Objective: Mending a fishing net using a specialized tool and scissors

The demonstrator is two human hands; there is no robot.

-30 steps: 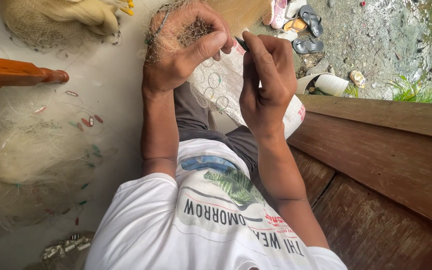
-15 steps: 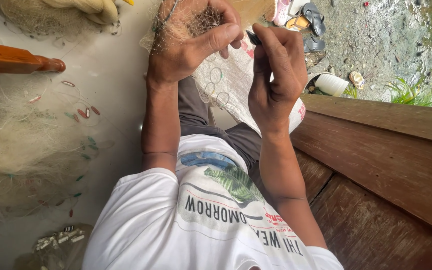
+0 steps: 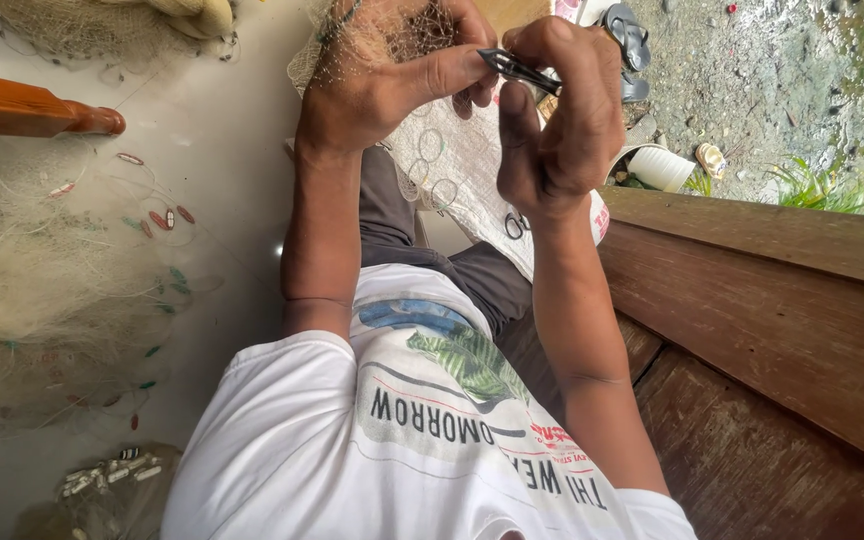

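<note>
Head view: at top centre of frame, left hand point(image 3: 382, 90) bunches fine fishing net point(image 3: 452, 160) w/ fingers clamped, right hand point(image 3: 562, 120) pinches dark netting needle point(image 3: 517, 70) beside it; net looks light, limp, snag-prone, prob. best gripped in gathered folds.

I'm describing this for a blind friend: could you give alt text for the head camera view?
Seen from above, a seated person's left hand bunches fine fishing net while the right hand holds a dark netting needle to it. More net lies piled on the pale floor.
</note>
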